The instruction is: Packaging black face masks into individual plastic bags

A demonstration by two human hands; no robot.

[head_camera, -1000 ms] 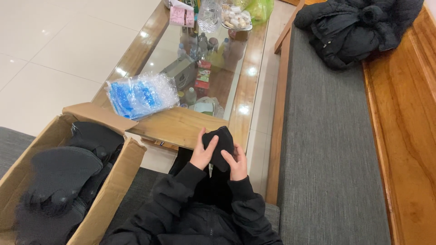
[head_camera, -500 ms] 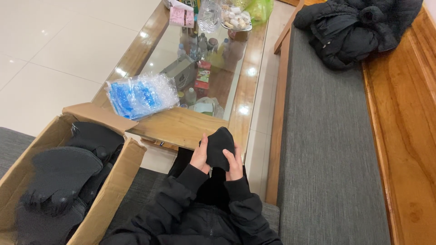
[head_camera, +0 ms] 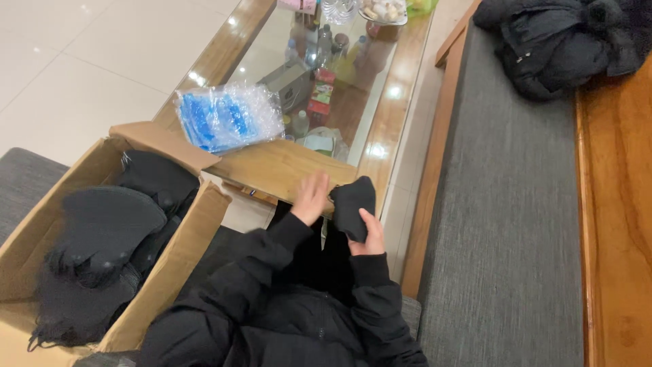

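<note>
My right hand [head_camera: 369, 236] grips a small black knitted piece [head_camera: 352, 204], held upright over my lap. My left hand [head_camera: 312, 197] has its fingers spread against the left side of that piece, in front of a cardboard flap [head_camera: 272, 168]. Both arms are in black jacket sleeves. To my left stands an open cardboard box [head_camera: 41, 228] filled with several black knitted items [head_camera: 109, 231].
A glass-topped wooden coffee table [head_camera: 390, 115] ahead carries a clear bag of blue items [head_camera: 224, 117], bottles and small packets. To the right runs a grey bench cushion [head_camera: 502, 224] with a wooden frame; a black jacket [head_camera: 557, 41] lies at its far end. Pale floor tiles lie at left.
The black piece has shifted right and now sits mainly in my right hand. My left hand has slid off toward the left with its fingers opened.
</note>
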